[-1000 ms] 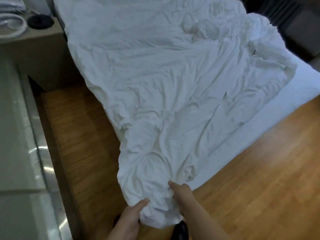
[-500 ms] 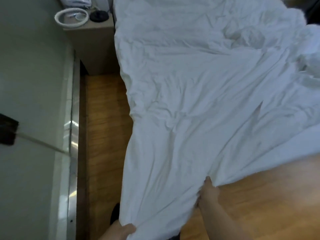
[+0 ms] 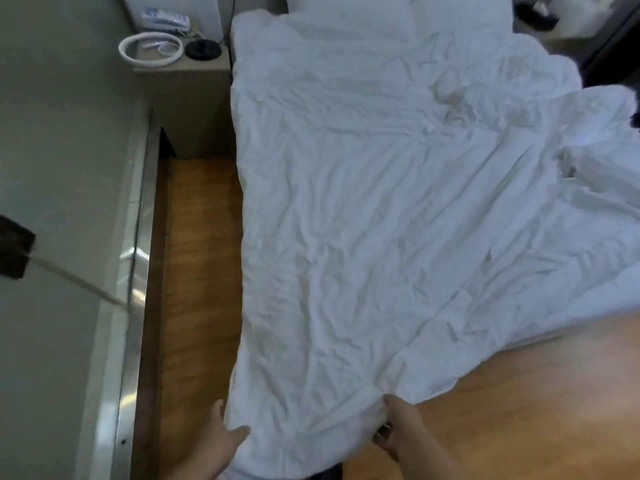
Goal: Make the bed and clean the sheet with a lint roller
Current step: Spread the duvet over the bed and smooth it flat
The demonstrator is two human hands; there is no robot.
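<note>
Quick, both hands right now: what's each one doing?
Left hand: grips the near edge of the white duvet, thumb on top.
Right hand: grips the same edge further right, fingers curled into the fabric.

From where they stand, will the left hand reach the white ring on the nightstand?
Probably not. The left hand grips the duvet at the bed's foot; the white ring lies on the nightstand beside the bed's head.

dim, bluish cast | soft overall blur | wide-angle bending at edges | glare on metal strip (image 3: 136, 258)
</note>
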